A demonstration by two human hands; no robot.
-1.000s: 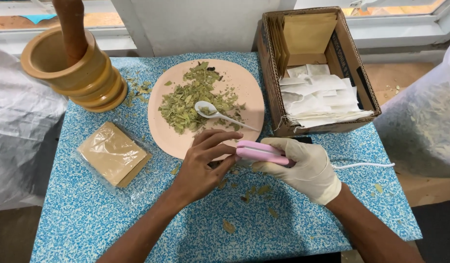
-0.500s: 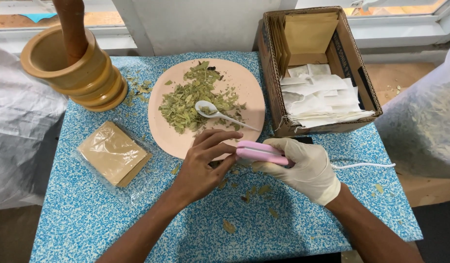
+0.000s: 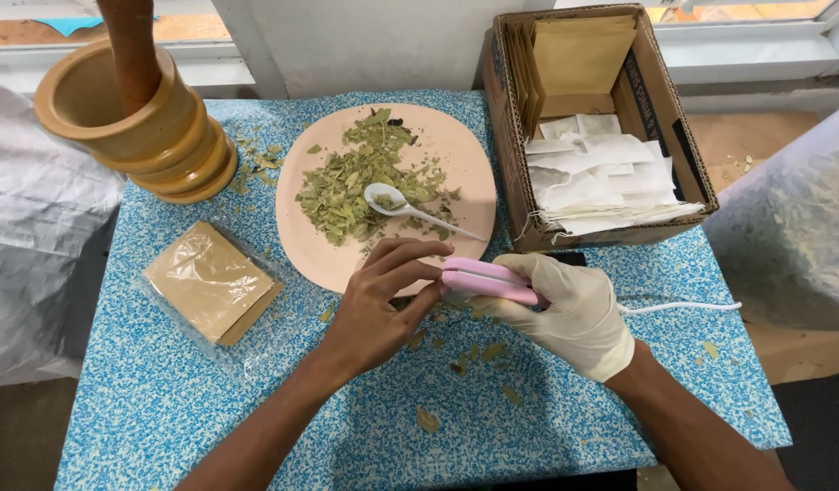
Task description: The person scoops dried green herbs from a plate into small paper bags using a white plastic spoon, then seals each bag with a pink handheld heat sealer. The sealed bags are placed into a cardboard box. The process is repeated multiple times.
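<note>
Down near the table's front edge, the gloved right hand is closed around a pink sealer, its white cord trailing right. The bare left hand has its fingers curled at the sealer's tip, seemingly pinching something small there, though it is hidden. Just behind them lies a pink plate of dried leaves with a white spoon.
</note>
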